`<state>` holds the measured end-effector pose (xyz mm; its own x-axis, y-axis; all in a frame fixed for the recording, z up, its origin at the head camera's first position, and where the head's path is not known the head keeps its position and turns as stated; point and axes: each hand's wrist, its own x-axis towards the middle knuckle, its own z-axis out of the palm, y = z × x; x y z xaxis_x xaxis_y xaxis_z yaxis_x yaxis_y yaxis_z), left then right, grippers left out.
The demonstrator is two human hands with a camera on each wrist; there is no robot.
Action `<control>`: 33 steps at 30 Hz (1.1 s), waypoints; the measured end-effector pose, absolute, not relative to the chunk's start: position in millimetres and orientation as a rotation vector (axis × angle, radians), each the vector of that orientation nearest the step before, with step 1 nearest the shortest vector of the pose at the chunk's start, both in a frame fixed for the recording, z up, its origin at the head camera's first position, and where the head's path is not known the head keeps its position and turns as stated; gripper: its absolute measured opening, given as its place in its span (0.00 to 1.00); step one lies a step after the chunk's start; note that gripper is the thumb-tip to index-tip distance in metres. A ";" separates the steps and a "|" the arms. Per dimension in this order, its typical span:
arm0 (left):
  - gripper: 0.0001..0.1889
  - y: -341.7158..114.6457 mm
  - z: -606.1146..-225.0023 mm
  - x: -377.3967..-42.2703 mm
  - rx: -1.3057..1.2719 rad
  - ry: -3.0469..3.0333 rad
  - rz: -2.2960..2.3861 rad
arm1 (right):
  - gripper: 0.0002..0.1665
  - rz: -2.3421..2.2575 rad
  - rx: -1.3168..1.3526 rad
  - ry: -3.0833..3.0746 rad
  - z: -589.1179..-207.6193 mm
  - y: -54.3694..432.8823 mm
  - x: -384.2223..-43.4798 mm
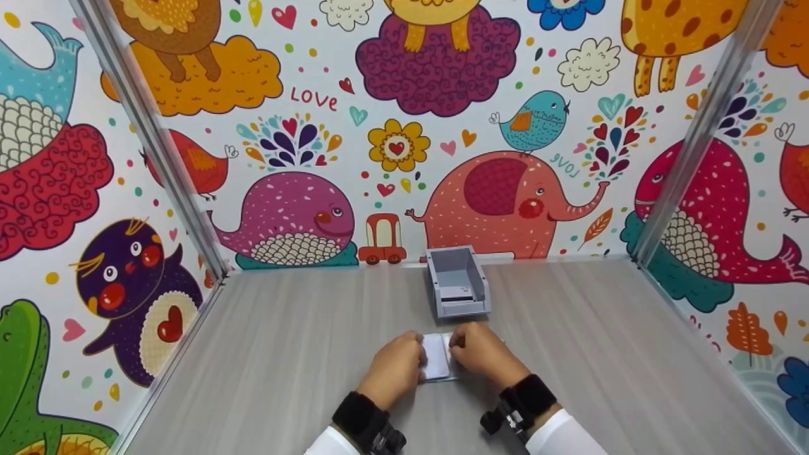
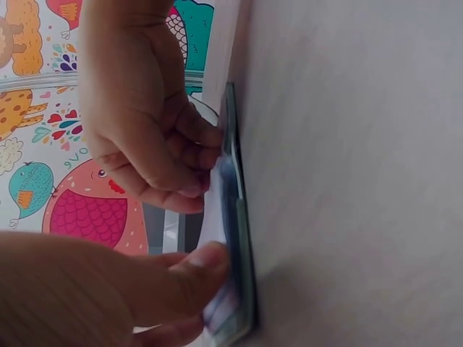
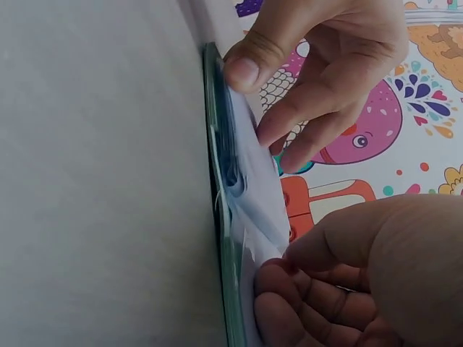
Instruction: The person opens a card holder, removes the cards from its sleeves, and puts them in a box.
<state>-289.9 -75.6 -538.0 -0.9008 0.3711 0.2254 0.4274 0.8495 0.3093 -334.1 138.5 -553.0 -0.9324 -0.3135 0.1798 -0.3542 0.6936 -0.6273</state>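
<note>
A small booklet [image 1: 436,358] with white pages, clear plastic sleeves and a greenish cover lies spread open on the table. At its left side my left hand [image 1: 395,366] grips it, thumb on the near edge and fingers across the far edge. In the right wrist view that thumb [image 3: 243,72] rests against the sleeves. My right hand [image 1: 486,357] has its fingers curled at the right half. Its thumb and forefinger pinch a white page [image 3: 264,210] near the fold, and the page lifts into a slanted crease.
A grey plastic bin [image 1: 458,284] stands just beyond the booklet, with a flat pale item with a dark edge [image 1: 456,294] inside. The wood-grain table [image 1: 303,354] meets cartoon-printed walls [image 1: 392,82] at the back and both sides.
</note>
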 end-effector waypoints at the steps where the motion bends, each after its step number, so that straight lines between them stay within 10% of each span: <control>1: 0.10 -76.0 -538.1 -289.8 -0.618 -2.875 -0.534 | 0.06 1.068 0.550 -2.836 -553.9 138.0 -334.0; 33: 0.14 -82.5 -538.1 -293.2 -0.687 -2.854 -0.545 | 0.06 1.098 0.541 -2.776 -563.8 141.1 -337.1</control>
<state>-293.2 -82.5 -538.1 -0.8826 0.4089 0.2321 0.4656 0.8285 0.3110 -337.1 141.1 -563.8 -0.9307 -0.2864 0.2274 -0.3644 0.6753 -0.6412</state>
